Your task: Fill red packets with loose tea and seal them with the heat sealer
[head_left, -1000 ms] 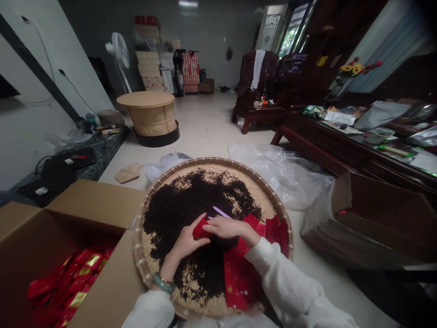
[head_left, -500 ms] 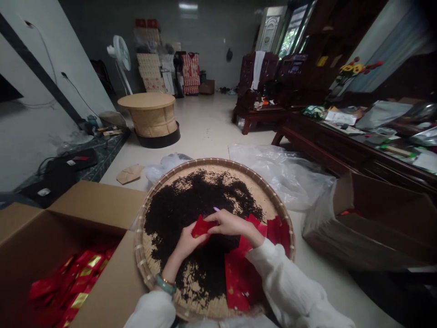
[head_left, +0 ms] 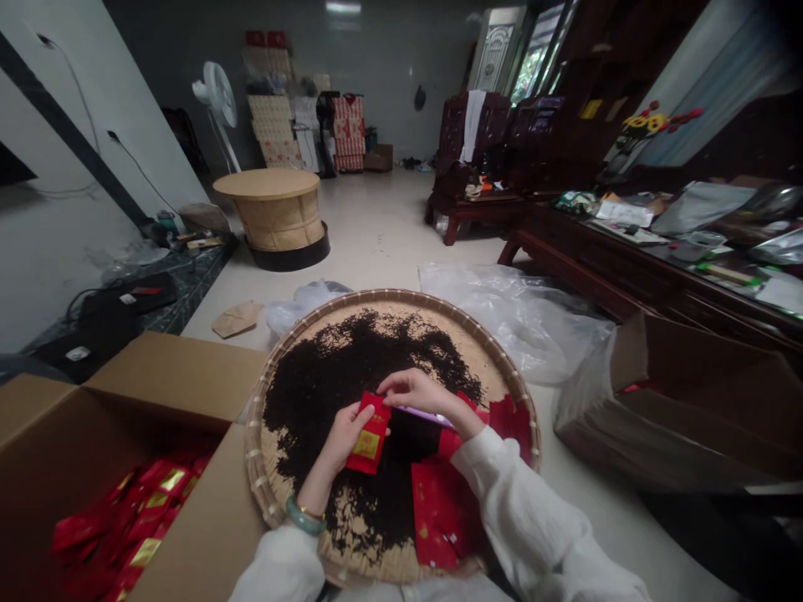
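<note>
A round woven bamboo tray sits in front of me, spread with dark loose tea leaves. My left hand is closed on a small red packet with a gold label, held upright over the leaves. My right hand pinches the packet's top edge, and a thin purple scoop pokes out beneath that hand. A stack of empty red packets lies on the tray's near right side.
An open cardboard box at my left holds several red packets. Another cardboard box stands at the right, with clear plastic sheeting behind the tray. A round wooden drum and dark wooden furniture stand farther back.
The packet has turned from lying low between my hands to standing upright with its gold label towards me. My right hand rose to the packet's top edge.
</note>
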A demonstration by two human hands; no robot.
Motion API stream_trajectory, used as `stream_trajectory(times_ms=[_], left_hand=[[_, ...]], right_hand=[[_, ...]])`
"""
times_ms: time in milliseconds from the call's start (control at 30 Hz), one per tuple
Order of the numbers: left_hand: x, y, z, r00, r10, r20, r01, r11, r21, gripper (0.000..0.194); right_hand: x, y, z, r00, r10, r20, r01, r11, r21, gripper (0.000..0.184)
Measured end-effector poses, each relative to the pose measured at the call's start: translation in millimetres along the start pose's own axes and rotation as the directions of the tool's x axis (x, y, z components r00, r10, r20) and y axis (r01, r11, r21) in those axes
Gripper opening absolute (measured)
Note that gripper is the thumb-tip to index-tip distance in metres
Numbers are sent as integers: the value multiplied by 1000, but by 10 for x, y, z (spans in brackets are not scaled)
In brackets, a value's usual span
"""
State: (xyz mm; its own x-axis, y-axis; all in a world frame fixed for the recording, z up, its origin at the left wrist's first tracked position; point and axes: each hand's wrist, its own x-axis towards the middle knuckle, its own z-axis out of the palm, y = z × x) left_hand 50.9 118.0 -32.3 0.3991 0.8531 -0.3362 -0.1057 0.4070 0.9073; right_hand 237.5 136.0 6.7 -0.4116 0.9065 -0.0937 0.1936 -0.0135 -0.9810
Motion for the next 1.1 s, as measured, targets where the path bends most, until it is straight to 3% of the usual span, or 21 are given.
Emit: stream_trajectory(times_ms=[67, 133, 200, 267, 367, 467, 600, 833, 967, 1100], left_hand=[[-20, 3, -2, 1000, -28, 8, 28, 999, -24, 64], [-33, 4, -19, 999, -37, 5, 37, 998, -47, 64], [-39, 7, -41, 1000, -29, -10, 28, 997, -74, 63], [-37, 10, -58, 1000, -13, -27, 10, 995, -101, 62], [-22, 5, -61, 999, 16, -51, -22, 992, -126, 60], [3, -19, -47, 995, 39, -88, -48, 993, -109, 58], [23, -57, -36, 988, 74, -134, -81, 996, -43, 49], [-8, -30, -3, 958, 202, -205, -207, 978, -3, 45], [-13, -10, 0, 963, 151, -222, -171, 983, -73, 51], [11, -72, -51, 980, 103, -168, -120, 988, -95, 52]], right_hand=[[11, 42, -55, 999, 26, -23, -26, 999, 31, 29], [27, 79, -92, 991, 41, -126, -37, 999, 33, 30], [35, 96, -95, 966, -1, -260, -4, 1000, -18, 29], [24, 82, -61, 947, -89, -308, 56, 992, -117, 28], [-19, 27, 30, 975, -166, -151, 125, 960, -250, 28], [-47, -18, 112, 991, -134, -2, 127, 940, -316, 22], [-40, -29, 181, 995, -101, -24, 86, 932, -353, 19], [-38, 17, 346, 976, -27, -216, -34, 961, -273, 27], [1, 142, 395, 969, 103, -226, -128, 987, -100, 30], [33, 244, 355, 958, 151, -244, -147, 989, 36, 39]])
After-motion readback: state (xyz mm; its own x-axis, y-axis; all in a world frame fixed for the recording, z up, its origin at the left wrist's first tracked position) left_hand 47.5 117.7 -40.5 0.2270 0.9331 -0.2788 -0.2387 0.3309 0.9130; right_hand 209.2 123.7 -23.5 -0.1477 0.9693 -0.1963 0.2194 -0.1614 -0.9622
